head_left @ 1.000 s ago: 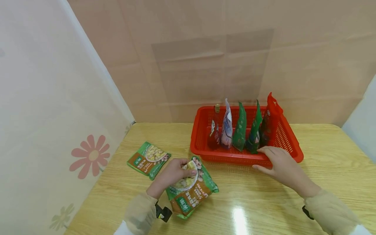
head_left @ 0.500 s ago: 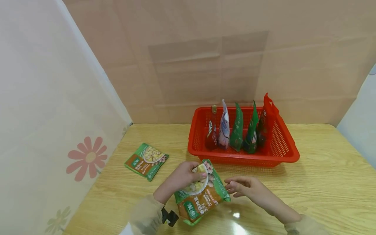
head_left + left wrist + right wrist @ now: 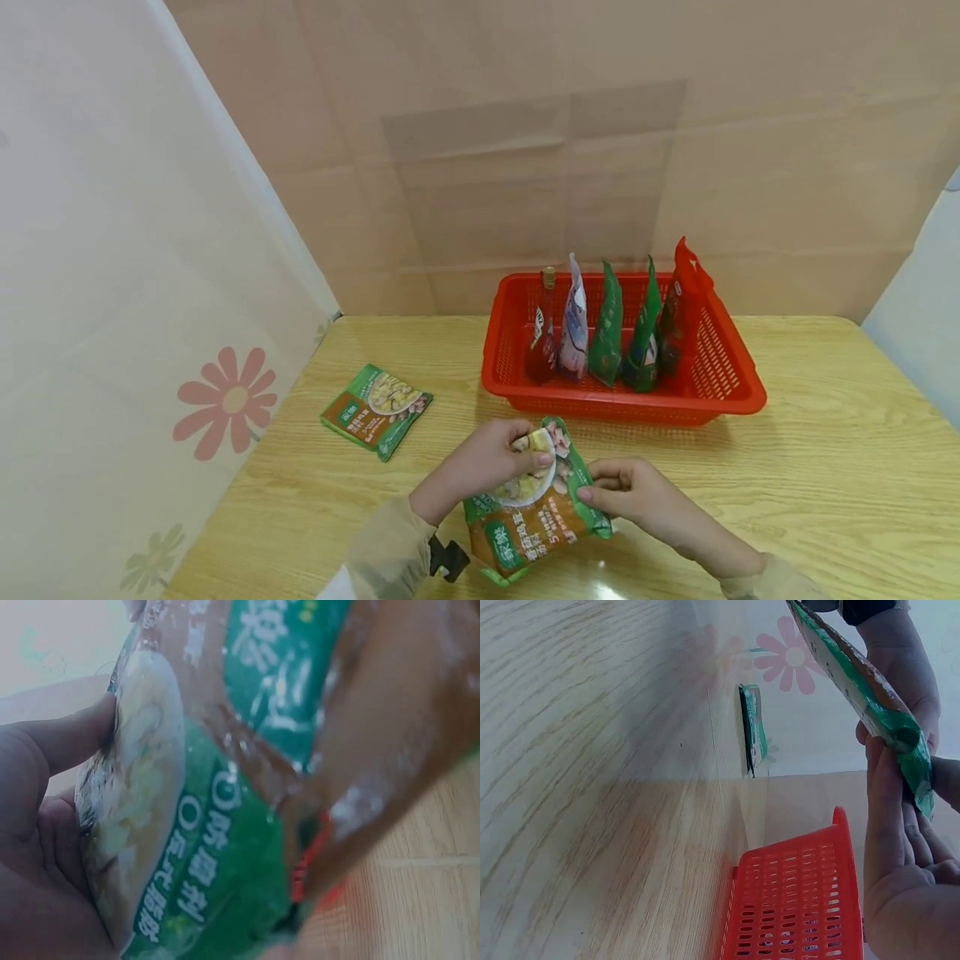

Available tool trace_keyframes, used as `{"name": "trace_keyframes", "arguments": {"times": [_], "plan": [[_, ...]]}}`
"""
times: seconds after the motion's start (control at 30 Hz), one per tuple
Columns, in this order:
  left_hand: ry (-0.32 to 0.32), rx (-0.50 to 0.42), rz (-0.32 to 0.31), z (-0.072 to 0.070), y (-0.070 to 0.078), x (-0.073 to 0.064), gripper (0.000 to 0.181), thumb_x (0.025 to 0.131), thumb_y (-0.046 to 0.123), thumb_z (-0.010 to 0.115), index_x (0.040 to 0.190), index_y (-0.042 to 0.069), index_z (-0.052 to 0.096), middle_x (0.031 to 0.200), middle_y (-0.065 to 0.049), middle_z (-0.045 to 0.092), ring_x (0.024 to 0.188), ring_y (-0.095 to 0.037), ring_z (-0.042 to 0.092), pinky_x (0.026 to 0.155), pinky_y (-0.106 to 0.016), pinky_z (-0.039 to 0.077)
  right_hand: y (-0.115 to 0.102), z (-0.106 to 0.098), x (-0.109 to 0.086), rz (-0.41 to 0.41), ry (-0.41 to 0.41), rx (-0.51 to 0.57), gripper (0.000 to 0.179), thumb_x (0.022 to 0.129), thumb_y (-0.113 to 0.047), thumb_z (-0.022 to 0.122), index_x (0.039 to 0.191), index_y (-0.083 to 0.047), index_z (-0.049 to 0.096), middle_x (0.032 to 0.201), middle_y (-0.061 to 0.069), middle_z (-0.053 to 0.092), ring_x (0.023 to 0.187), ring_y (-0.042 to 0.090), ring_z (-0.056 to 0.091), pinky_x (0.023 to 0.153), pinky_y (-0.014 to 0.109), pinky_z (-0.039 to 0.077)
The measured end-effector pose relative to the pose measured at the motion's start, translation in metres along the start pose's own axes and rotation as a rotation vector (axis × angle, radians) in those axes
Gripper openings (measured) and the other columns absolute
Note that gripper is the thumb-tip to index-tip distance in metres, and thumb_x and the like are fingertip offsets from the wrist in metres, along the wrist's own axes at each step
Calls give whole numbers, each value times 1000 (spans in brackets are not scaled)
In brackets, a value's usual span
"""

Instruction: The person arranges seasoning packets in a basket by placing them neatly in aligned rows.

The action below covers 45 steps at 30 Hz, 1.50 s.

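Observation:
Both hands hold a green and brown food packet (image 3: 536, 517) with a bowl of food printed on it, raised over the table's near side. My left hand (image 3: 487, 462) grips its upper left edge, thumb across the printed bowl. On the packet's right edge, my right hand (image 3: 648, 504) pinches with the thumb in front and fingers behind. In the right wrist view the packet (image 3: 877, 697) shows edge-on between both hands. The left wrist view shows its printed face (image 3: 217, 847) close up, with the left thumb pressed on it.
Behind the hands stands a red plastic basket (image 3: 600, 407) holding a sauce bottle (image 3: 542, 337) and several upright pouches (image 3: 606, 333). A similar green and brown packet (image 3: 377, 411) lies flat on the wooden table (image 3: 840, 433) at the left.
The right hand has come from the basket's front rim down to the packet and now pinches its right edge. The left hand has carried the packet a little to the right.

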<state>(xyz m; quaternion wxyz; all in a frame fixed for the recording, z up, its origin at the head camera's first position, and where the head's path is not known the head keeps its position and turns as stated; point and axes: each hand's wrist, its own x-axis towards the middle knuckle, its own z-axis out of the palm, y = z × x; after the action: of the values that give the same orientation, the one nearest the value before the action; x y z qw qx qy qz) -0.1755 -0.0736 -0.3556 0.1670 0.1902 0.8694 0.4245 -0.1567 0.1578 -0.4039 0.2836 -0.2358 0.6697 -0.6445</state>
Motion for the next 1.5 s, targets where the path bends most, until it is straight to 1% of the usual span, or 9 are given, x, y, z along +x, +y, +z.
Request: {"name": "trace_keyframes", "arguments": {"times": [0.2,0.33,0.47,0.57,0.7,0.9,0.97,1.27,1.5], "plan": [[79,30,-24,-2,-5,1,27,90,34,65,104,11,66,96,-2,67,83,-13,59,69,-25,49,1,-1,0,4,34,-5,38,97,-17,54,114,17,56,91,-8,73,81,4,68,71,24,55],[286,10,-37,-7,-15,2,37,96,38,55,120,11,60,120,-9,64,113,-25,59,92,-42,48,1,-4,-1,52,131,-20,35,97,-19,54,111,13,57,87,-9,70,79,4,66,72,24,55],[550,-191,-53,-14,-25,1,41,101,32,44,129,2,50,128,-17,57,120,-32,53,100,-49,43,2,-9,-2,55,257,17,28,98,-18,53,112,6,53,88,-11,67,81,4,65,75,25,55],[651,-387,-75,-12,-30,0,44,103,31,38,130,-4,42,128,-23,52,119,-34,53,100,-48,43,3,-11,-1,26,329,80,37,98,-15,51,124,10,43,94,-14,67,87,4,67,77,24,56],[602,-612,-84,2,-30,-3,49,104,38,32,128,-5,36,129,-25,50,112,-28,57,98,-42,47,3,-9,1,16,417,145,55,99,-13,50,139,15,25,101,-15,66,92,3,67,78,23,56],[323,-784,-71,32,-25,-6,50,100,36,46,128,-6,39,127,-25,56,111,-27,62,98,-40,50,4,-2,3,23,490,178,58,97,-11,52,141,12,21,107,-14,61,97,0,64,82,22,54],[268,-817,-52,40,-22,-6,51,99,33,50,130,-5,39,128,-24,57,115,-27,62,97,-39,50,6,0,3,10,481,188,59,97,-10,52,142,12,20,110,-16,60,99,-1,63,84,21,53],[309,-966,-12,54,-18,-3,47,100,28,47,134,-3,36,127,-18,59,107,-15,65,91,-31,52,12,10,0,-18,369,171,61,96,-11,54,141,12,20,113,-21,63,105,-2,62,87,20,52],[343,-920,-27,51,-25,-3,47,100,30,48,131,-4,39,114,-6,65,94,-7,65,81,-24,53,18,9,-3,-38,299,162,61,99,-13,50,141,17,18,112,-21,65,104,1,64,88,21,52]]}}
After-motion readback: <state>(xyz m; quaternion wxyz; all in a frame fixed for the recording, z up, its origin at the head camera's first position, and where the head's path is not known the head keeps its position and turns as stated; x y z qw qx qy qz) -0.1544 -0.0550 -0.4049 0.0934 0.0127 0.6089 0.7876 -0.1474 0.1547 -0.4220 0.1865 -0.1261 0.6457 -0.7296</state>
